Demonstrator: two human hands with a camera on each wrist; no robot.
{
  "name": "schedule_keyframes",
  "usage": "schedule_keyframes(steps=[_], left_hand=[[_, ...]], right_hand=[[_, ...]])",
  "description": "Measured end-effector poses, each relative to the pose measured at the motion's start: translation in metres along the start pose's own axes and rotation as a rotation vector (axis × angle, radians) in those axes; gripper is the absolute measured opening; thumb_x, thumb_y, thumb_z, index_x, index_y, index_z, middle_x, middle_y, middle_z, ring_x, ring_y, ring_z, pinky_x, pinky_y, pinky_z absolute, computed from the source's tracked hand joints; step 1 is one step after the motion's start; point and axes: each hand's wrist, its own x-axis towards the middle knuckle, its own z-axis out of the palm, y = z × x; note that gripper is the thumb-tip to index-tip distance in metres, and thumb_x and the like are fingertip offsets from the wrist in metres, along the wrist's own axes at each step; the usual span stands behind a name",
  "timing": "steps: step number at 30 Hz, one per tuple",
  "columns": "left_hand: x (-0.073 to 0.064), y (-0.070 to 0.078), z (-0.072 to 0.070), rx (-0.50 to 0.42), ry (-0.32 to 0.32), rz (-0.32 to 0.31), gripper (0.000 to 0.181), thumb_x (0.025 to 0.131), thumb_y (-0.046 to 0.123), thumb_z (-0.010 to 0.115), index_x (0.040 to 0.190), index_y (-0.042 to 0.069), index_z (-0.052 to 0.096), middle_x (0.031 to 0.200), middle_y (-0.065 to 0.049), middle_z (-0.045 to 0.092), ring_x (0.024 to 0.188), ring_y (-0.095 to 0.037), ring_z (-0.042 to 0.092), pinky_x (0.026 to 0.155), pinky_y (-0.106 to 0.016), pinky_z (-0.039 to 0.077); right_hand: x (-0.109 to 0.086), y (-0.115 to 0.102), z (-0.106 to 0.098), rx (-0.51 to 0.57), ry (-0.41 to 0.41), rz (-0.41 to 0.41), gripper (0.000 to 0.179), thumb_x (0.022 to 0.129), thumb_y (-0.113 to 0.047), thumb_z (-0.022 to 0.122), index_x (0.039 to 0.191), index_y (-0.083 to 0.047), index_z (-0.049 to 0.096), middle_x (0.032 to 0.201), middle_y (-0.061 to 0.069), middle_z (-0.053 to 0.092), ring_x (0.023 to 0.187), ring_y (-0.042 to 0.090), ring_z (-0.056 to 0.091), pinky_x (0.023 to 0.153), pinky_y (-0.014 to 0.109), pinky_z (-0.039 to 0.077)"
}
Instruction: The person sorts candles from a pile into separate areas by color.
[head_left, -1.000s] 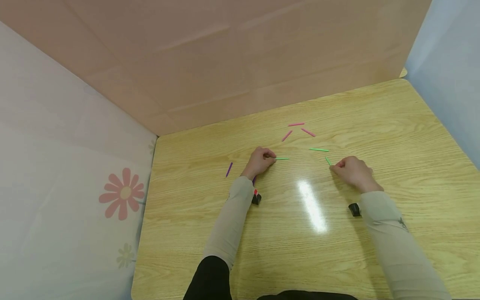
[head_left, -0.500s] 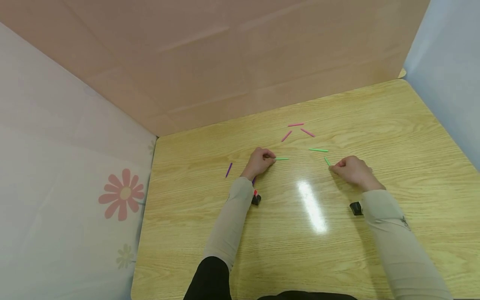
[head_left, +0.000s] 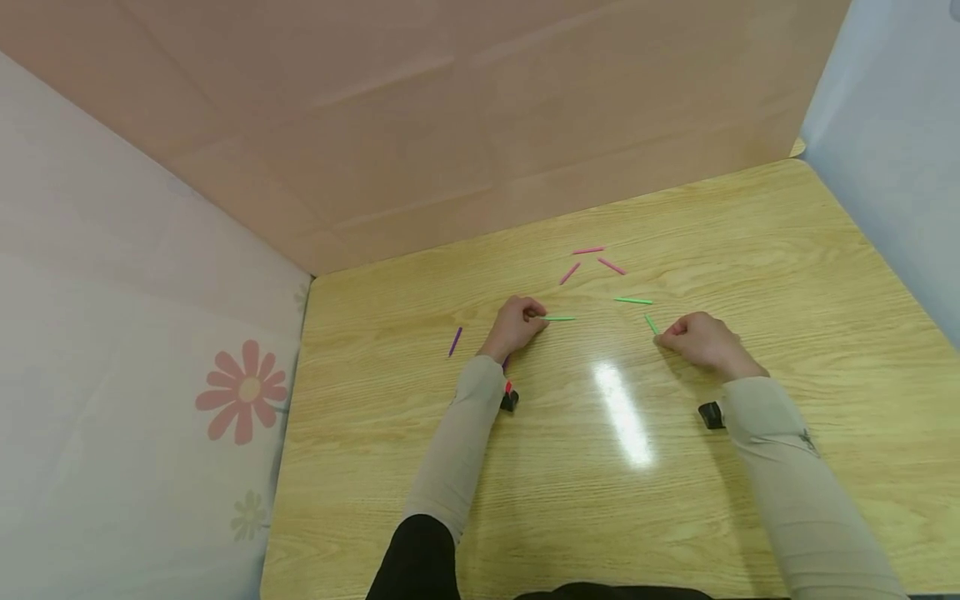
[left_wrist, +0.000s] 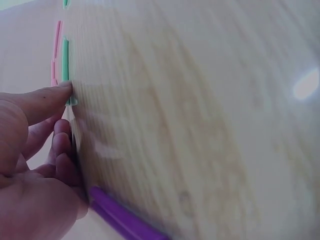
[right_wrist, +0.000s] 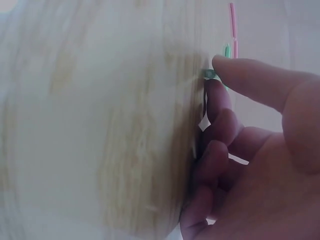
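Note:
Between thumb and fingers, my left hand (head_left: 516, 327) pinches the near end of a thin green stick (head_left: 561, 318) that points right along the tabletop. The left wrist view shows the thumb pressed on this stick's end (left_wrist: 71, 101). Over on the right, my right hand (head_left: 705, 343) pinches the lower end of a second green stick (head_left: 651, 323), slanted up and left. Its round end (right_wrist: 209, 74) shows at the thumb tip in the right wrist view. A third green stick (head_left: 633, 300) lies between and just beyond the hands.
Several pink sticks (head_left: 588, 250) lie farther back. A purple stick (head_left: 455, 342) is left of my left hand; another purple stick (head_left: 506, 363) is partly hidden by that wrist. Black wrist cameras (head_left: 712, 415) sit under both sleeves. A tan panel (head_left: 480, 150) borders the wooden table's (head_left: 375, 392) back.
The head view has shifted slightly. Both hands keep nearly the same places and grips, and the loose sticks lie as before.

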Motion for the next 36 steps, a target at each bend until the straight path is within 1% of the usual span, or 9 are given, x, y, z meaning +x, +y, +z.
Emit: schedule_keyframes(steps=[7, 14, 18, 22, 26, 28, 33, 35, 36], left_hand=[[-0.001, 0.004, -0.002, 0.042, -0.012, -0.018, 0.013, 0.092, 0.020, 0.066, 0.102, 0.011, 0.068, 0.107, -0.005, 0.055, 0.091, -0.016, 0.048, 0.080, -0.028, 0.042], [-0.001, 0.008, -0.002, 0.090, -0.003, -0.046, 0.011, 0.092, 0.019, 0.067, 0.098, 0.010, 0.069, 0.106, -0.005, 0.057, 0.093, -0.016, 0.050, 0.084, -0.030, 0.044], [-0.002, 0.012, -0.002, 0.129, -0.001, -0.047, 0.011, 0.092, 0.018, 0.066, 0.097, 0.009, 0.071, 0.104, -0.005, 0.061, 0.092, -0.016, 0.053, 0.083, -0.030, 0.046], [-0.006, 0.016, 0.001, 0.232, -0.003, -0.029, 0.014, 0.095, 0.018, 0.062, 0.098, 0.008, 0.070, 0.102, -0.004, 0.064, 0.092, -0.015, 0.055, 0.084, -0.030, 0.047], [-0.009, 0.020, 0.006, 0.343, 0.002, -0.042, 0.016, 0.097, 0.020, 0.058, 0.100, 0.008, 0.069, 0.102, -0.004, 0.062, 0.094, -0.016, 0.056, 0.085, -0.030, 0.048], [-0.012, 0.022, 0.008, 0.414, 0.006, -0.045, 0.018, 0.099, 0.021, 0.056, 0.102, 0.009, 0.068, 0.103, -0.004, 0.061, 0.095, -0.017, 0.056, 0.083, -0.031, 0.049], [-0.019, 0.026, 0.013, 0.666, 0.019, 0.028, 0.025, 0.101, 0.019, 0.048, 0.104, 0.004, 0.068, 0.103, -0.007, 0.061, 0.090, -0.019, 0.060, 0.074, -0.033, 0.055], [-0.022, 0.028, 0.014, 0.721, 0.022, 0.054, 0.025, 0.101, 0.016, 0.047, 0.101, 0.002, 0.068, 0.101, -0.009, 0.062, 0.086, -0.019, 0.061, 0.070, -0.033, 0.055], [-0.024, 0.029, 0.014, 0.722, 0.018, 0.062, 0.024, 0.100, 0.015, 0.048, 0.100, 0.001, 0.068, 0.099, -0.009, 0.062, 0.083, -0.018, 0.060, 0.067, -0.032, 0.055]], right_hand=[[0.004, 0.003, 0.001, -0.019, 0.000, -0.015, 0.043, 0.096, -0.037, 0.056, 0.104, 0.006, 0.063, 0.096, 0.015, 0.064, 0.079, 0.022, 0.052, 0.066, 0.033, 0.040], [0.007, 0.003, 0.001, -0.034, 0.000, -0.018, 0.044, 0.096, -0.037, 0.055, 0.105, 0.005, 0.063, 0.102, 0.019, 0.065, 0.084, 0.025, 0.054, 0.070, 0.039, 0.042], [0.008, 0.003, 0.001, -0.036, 0.001, -0.013, 0.042, 0.096, -0.037, 0.055, 0.104, 0.004, 0.063, 0.103, 0.018, 0.065, 0.084, 0.025, 0.054, 0.070, 0.039, 0.041], [0.008, 0.004, 0.001, -0.034, 0.003, -0.008, 0.042, 0.095, -0.036, 0.055, 0.103, 0.004, 0.063, 0.103, 0.018, 0.064, 0.083, 0.024, 0.053, 0.069, 0.038, 0.041], [0.006, 0.004, 0.000, -0.032, -0.002, -0.010, 0.043, 0.096, -0.037, 0.055, 0.104, 0.005, 0.063, 0.103, 0.019, 0.064, 0.084, 0.025, 0.053, 0.069, 0.038, 0.041], [0.006, 0.004, 0.000, -0.036, -0.003, -0.010, 0.043, 0.095, -0.037, 0.056, 0.104, 0.005, 0.063, 0.104, 0.019, 0.064, 0.084, 0.025, 0.053, 0.068, 0.037, 0.041], [0.005, 0.004, 0.000, -0.031, -0.001, -0.012, 0.043, 0.096, -0.037, 0.056, 0.103, 0.005, 0.064, 0.104, 0.019, 0.064, 0.082, 0.024, 0.053, 0.067, 0.034, 0.040], [0.005, 0.004, 0.000, -0.027, 0.000, -0.011, 0.043, 0.096, -0.037, 0.055, 0.103, 0.005, 0.064, 0.104, 0.019, 0.064, 0.082, 0.023, 0.052, 0.066, 0.033, 0.040], [0.005, 0.004, 0.000, -0.026, 0.000, -0.011, 0.043, 0.096, -0.037, 0.055, 0.103, 0.005, 0.064, 0.104, 0.019, 0.065, 0.081, 0.023, 0.052, 0.066, 0.033, 0.040]])
